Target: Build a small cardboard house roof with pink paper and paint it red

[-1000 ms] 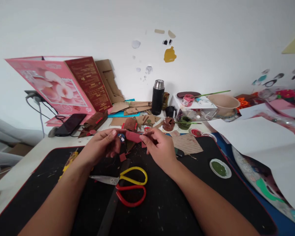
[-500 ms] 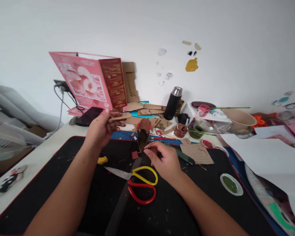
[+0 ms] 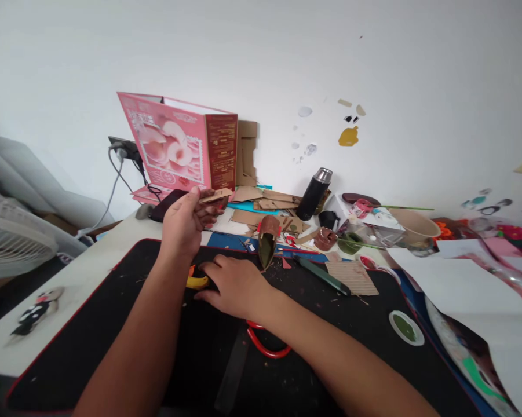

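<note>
Over black mat [image 3: 104, 307]: pinching a loose card strip [image 3: 217, 196], left of centre, in the left grip [image 3: 185, 220]; curling the right grip [image 3: 238, 284] half-open around a yellow tool [image 3: 197, 282], contact unclear, with scraps [image 3: 278, 200] already cut, mid-frame.

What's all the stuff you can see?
Mat: one, black, on the desk
Yellow object: one, yellow, on mat
Cardboard strip: one, tan, left of centre
Scissors: one pair, red handle visible, front centre
Green tool: one, green, on mat
Corrugated cardboard: one, tan, mat's right
Green paint dish: one, white and green, right
Paint jars: three, pink, brown, green, back right
Cardboard scraps: many, brown, behind mat
Flask: one, black, back centre
Bowl: one, beige, back right
Pink box: one, pink, back left
Fan: one, white, far left
Left hand: one, bare, holding the strip
Right hand: one, bare, near yellow object
</note>
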A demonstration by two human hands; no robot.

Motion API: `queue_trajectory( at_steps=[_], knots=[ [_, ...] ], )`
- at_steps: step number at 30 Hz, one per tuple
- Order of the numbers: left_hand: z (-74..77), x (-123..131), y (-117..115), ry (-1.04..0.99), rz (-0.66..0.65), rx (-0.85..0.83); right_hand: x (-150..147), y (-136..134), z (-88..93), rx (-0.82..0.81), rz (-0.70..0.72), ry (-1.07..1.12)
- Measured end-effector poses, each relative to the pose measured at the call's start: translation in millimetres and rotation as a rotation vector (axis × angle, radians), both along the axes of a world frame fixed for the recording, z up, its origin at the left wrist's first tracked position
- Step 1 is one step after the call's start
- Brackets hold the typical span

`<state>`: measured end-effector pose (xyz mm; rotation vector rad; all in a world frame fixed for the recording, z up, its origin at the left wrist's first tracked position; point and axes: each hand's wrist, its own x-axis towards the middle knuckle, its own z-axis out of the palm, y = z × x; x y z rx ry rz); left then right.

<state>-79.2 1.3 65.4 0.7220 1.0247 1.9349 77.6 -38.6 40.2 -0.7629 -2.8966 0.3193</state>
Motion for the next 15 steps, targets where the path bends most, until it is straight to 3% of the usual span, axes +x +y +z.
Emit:
queue_trajectory(
  at_steps=[9, 15],
  knots=[
    [5.9, -5.5, -3.3, -0.032, -0.012, 0.028, -45.9, 9.0, -18.2, 0.065, 0.071, -0.126],
    [7.3, -3.6, -5.9, 0.026, -0.017, 0.072, -55.7, 16.7, -22.3, -0.090, 0.014, -0.068]
  ],
)
